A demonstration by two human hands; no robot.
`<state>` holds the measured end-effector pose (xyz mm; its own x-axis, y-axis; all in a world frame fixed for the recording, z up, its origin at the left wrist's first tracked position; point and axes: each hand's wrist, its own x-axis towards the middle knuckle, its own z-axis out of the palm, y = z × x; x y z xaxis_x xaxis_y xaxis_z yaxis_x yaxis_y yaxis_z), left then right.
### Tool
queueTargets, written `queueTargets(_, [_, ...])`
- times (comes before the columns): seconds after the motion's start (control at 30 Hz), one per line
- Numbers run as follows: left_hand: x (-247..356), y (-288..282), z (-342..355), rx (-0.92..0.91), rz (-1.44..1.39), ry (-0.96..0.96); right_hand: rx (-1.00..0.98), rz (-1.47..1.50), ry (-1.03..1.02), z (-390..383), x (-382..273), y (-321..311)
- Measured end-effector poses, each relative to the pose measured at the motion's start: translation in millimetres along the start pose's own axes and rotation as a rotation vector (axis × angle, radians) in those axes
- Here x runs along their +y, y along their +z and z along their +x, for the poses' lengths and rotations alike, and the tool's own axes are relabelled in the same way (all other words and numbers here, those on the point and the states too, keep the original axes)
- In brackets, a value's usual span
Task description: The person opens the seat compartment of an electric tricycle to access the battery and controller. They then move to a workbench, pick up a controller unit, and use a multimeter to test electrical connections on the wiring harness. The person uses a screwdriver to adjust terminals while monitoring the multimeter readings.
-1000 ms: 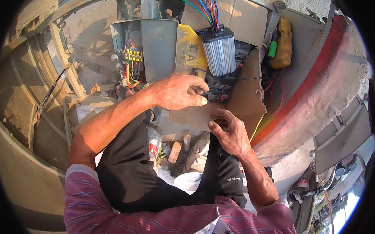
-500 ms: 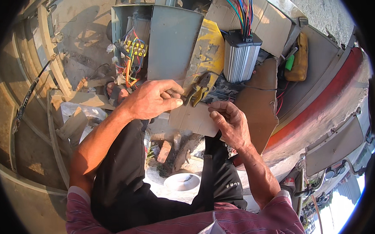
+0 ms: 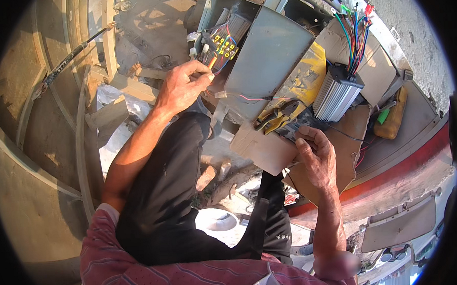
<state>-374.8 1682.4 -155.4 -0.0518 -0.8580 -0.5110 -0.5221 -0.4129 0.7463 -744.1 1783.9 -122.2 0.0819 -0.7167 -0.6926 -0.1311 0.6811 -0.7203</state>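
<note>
My left hand (image 3: 183, 89) is raised over my knee, thumb and fingertips pressed together, beside an orange wire (image 3: 213, 62) and the yellow terminal blocks (image 3: 225, 47). What it pinches, if anything, is hidden. Just right of its fingertips, a pale connector (image 3: 220, 94) sits on thin wires that cross a grey metal panel (image 3: 268, 54). My right hand (image 3: 318, 156) hovers at the cardboard's edge with curled fingers; I cannot make out anything in them. Between the hands, yellow-handled pliers (image 3: 277, 119) lie near a finned silver controller box (image 3: 337, 94) with a bundle of coloured wires (image 3: 355, 40).
Cardboard (image 3: 264, 147) lies under the pliers. A yellow case (image 3: 392, 114) with a green piece on it is at the right, inside a red-edged body panel (image 3: 392, 166). A white bowl (image 3: 216, 219) stands between my legs. A wooden frame (image 3: 109, 40) rises at the left.
My hands have moved farther apart, the left toward the terminal blocks. The thin wires with the pale connector now show across the grey panel. The whole view has shifted, moving the scene rightward.
</note>
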Motion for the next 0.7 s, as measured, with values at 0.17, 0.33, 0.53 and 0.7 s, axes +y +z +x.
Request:
queueTargets(0.17, [-27.4, -9.8, -1.9, 0.152, 0.176, -0.017, -0.093, -0.045, 0.021, -7.9, 24.1, 12.8])
queueTargets(0.33, [-40.3, 4.9, -1.4, -0.01, 0.146, -0.07, -0.048, -0.138, 0.038, -18.1, 38.3, 9.7])
queueTargets(0.53, [-48.9, 3.4, -1.2, -0.008, 0.288, 0.031, 0.001, -0.162, 0.023, -30.0, 27.4, -0.2])
queueTargets(0.7, [-55.4, 3.1, 1.7, -0.05, 0.076, -0.099, 0.079, -0.476, -0.27, -51.4, -2.2, -49.2])
